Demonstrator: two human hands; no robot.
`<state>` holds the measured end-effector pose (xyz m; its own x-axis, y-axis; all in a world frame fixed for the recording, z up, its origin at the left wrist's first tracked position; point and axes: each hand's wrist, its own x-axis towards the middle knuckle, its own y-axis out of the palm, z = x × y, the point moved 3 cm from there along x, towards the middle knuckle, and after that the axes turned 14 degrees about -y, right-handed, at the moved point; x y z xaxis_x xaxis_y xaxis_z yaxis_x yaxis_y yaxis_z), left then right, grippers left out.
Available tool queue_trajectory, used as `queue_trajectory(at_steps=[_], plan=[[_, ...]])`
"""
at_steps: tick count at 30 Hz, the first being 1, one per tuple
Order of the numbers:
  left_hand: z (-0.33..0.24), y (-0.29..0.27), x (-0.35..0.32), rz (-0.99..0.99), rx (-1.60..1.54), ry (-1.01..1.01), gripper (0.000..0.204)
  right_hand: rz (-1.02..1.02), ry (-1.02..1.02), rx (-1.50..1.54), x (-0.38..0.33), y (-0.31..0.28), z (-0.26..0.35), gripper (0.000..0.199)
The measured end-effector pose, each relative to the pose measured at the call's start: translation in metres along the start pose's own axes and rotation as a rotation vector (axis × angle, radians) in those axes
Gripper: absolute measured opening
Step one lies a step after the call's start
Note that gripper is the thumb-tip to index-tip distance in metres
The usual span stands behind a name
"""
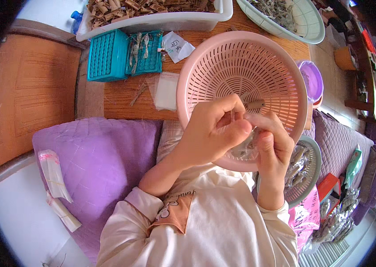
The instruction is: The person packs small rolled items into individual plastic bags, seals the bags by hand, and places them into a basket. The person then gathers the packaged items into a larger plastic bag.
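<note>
Both my hands are raised over a pink plastic colander (188,95), close together near its front rim. Between them is a small clear plastic bag (246,144) with something shiny inside that I cannot make out. My left hand (214,131) is closed in a pinch at the bag's upper edge, fingers curled. My right hand (276,142) pinches the bag's other side between thumb and fingers. A short brown tube-like piece (255,104) lies in the colander behind my fingers. My hands hide part of the colander's near side.
Behind stands a white tub (161,21) of brown pieces, beside a pale green basket (314,26). Left on the wooden table (119,95) are teal trays (108,55) and clear bags (166,91). A grey-green basket (314,171) of filled bags sits at my right, a purple cushion (103,151) left.
</note>
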<state>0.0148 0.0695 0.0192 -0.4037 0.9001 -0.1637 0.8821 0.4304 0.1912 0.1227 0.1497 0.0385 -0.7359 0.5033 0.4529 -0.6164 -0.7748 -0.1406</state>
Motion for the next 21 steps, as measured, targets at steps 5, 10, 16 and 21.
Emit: queue_trajectory(at_steps=[5, 10, 16, 21], plan=[[0.009, 0.003, 0.008, 0.111, -0.072, -0.232, 0.016, 0.015, -0.025, -0.162, 0.0, 0.002, 0.002, 0.021], [0.023, 0.004, 0.011, -0.008, -0.127, -0.204, 0.01, -0.071, 0.12, -0.154, -0.005, 0.001, -0.006, 0.02], [0.011, 0.004, 0.0, -0.294, 0.038, -0.088, 0.01, -0.361, 0.408, 0.663, -0.007, 0.016, -0.014, 0.03], [0.001, 0.001, -0.007, -0.339, 0.035, -0.012, 0.009, -0.406, 0.463, 1.162, -0.014, 0.02, -0.021, 0.034]])
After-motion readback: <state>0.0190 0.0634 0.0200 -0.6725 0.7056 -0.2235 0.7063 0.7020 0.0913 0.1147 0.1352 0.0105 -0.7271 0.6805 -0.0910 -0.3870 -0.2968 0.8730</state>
